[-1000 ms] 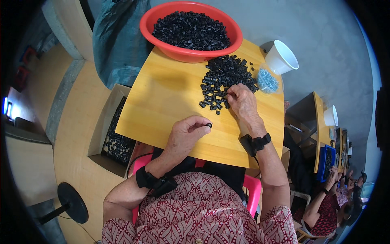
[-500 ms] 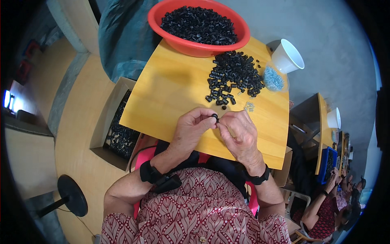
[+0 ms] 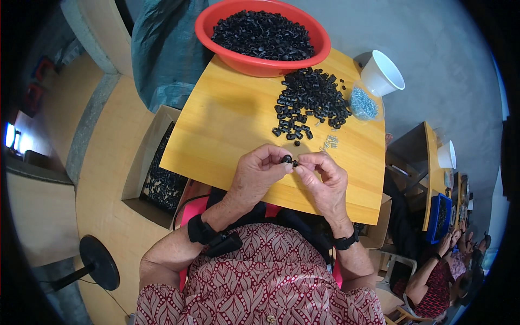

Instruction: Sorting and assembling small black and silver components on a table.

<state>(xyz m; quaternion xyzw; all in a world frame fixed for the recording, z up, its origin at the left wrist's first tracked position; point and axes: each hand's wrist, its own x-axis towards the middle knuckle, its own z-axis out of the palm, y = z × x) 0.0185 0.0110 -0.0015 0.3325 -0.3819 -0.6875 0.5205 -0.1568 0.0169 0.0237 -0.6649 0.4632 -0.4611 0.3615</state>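
Over the near part of the yellow wooden table [image 3: 216, 157], my left hand [image 3: 254, 176] pinches a small round black plastic part [image 3: 286, 158] between thumb and fingertips. My right hand [image 3: 327, 187] meets it from the other side, thumb and forefinger closed on a smaller black piece [image 3: 295, 163] touching the first. Fingertips partly cover both pieces. Just beyond the hands lies one loose black cap [image 3: 297, 143]. Farther off spreads a pile of black plastic parts [image 3: 311, 97]. Small silver metal pins or screws [image 3: 331, 142] lie beyond my right hand.
A red basin [image 3: 262, 67] heaped with black parts stands at the far edge. Back right are a white cup [image 3: 382, 73] and a clear bowl of silver pieces [image 3: 364, 104]. A cardboard box [image 3: 135, 179] of black parts sits left. Another person [image 3: 430, 281] works at far right.
My right hand has turned and drawn slightly right, so its thumb and forefinger now show pinching a small black piece. My left hand stays nearly in place, still holding its black part.
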